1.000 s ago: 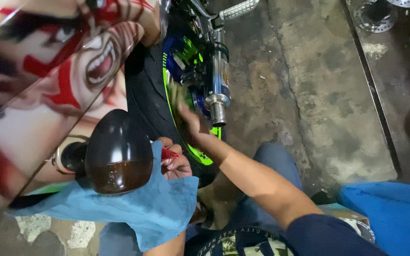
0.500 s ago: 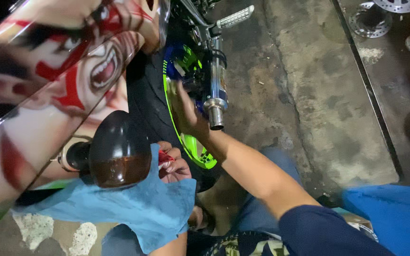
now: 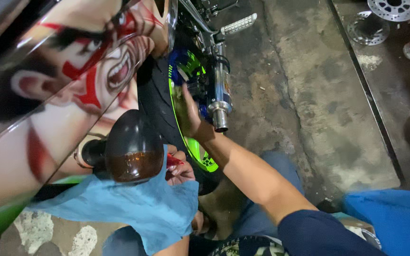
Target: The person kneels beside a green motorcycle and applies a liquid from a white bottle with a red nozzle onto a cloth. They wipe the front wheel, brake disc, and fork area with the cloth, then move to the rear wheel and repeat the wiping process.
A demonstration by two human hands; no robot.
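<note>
Centrally, one painted fairing (image 3: 62,90); one tyre (image 3: 155,106) with green rim (image 3: 196,149); one blue cloth (image 3: 134,208). Right hand (image 3: 188,114), fingers extended, rests on the rim beside one exhaust (image 3: 220,102). Left hand (image 3: 179,170) grips the cloth below one indicator (image 3: 134,149).

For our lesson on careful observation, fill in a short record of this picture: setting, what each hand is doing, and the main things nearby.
setting: concrete floor beside a motorcycle's rear wheel
right hand: reaches in and rests on the green wheel rim, next to the chrome exhaust pipe
left hand: fingers curled, holds a blue cloth and something small and red, too hidden to name
overhead: painted body panel and a dark amber turn signal
far corner: metal brake discs
</note>
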